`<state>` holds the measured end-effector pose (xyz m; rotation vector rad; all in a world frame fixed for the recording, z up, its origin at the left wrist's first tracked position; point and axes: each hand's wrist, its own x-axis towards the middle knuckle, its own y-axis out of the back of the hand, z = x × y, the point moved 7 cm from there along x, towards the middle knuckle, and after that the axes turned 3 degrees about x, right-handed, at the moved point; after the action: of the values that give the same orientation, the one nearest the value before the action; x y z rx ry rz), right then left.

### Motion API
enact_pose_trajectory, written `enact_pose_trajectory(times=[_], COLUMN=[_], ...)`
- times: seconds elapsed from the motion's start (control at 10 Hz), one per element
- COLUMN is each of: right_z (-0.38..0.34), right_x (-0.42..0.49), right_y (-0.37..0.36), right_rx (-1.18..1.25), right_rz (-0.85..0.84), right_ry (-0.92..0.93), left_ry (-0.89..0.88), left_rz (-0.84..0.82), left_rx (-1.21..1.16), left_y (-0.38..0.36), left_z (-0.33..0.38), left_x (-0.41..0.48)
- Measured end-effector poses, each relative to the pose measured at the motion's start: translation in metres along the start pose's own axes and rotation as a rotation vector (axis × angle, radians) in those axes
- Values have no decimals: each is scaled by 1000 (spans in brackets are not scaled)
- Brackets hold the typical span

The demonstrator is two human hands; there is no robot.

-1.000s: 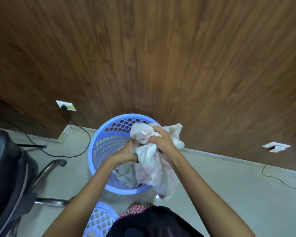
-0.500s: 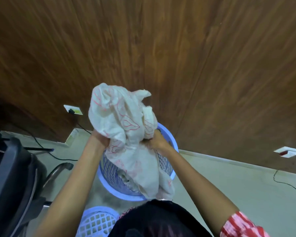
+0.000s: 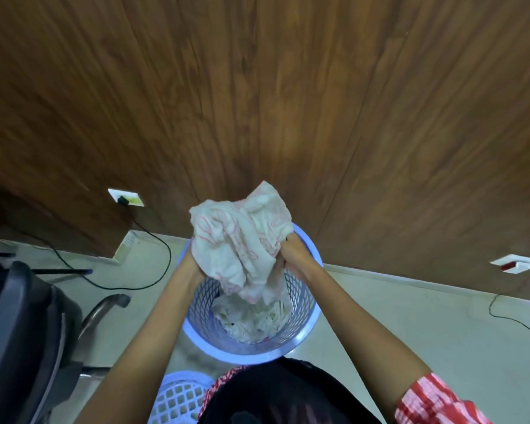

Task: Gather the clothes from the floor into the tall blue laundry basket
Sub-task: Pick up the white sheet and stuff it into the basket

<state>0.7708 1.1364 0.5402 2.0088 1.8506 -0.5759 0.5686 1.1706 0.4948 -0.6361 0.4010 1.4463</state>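
Cream cloth with pink line print (image 3: 239, 240) hangs bunched above the tall blue plastic lattice laundry basket (image 3: 248, 358), its tail dipping inside. Left hand (image 3: 194, 266) and right hand (image 3: 292, 255) each hold it in a tight grip. Released now, the bulge over the far rim may drape outside.

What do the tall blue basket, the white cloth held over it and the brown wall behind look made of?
Tall blue basket: seemingly moulded plastic, smooth with slight sheen, walls an open lattice.
White cloth: soft fabric, perhaps cotton, matt, crumpled into loose folds, pink print.
Wall: wood or wood-look laminate, brown grain in panels, faint gloss.
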Motion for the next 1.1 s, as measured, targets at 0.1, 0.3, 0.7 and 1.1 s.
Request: enact_pose_trajectory(times=[0.1, 0.3, 0.7, 1.1], right_z=[24, 49, 115, 225], right_x=[-4, -13, -71, -302], right_y=[12, 27, 60, 192], right_rx=[-19, -144, 94, 566], right_rz=[-32, -19, 252, 924], right_ry=[-119, -237, -272, -200], left_ry=[7, 100, 183, 197], left_rz=[77, 44, -245, -828], left_rx=[60, 420, 486, 839], left_y=[-29, -14, -68, -286], left_z=[17, -10, -71, -188], left_x=[-49, -38, -50, -177])
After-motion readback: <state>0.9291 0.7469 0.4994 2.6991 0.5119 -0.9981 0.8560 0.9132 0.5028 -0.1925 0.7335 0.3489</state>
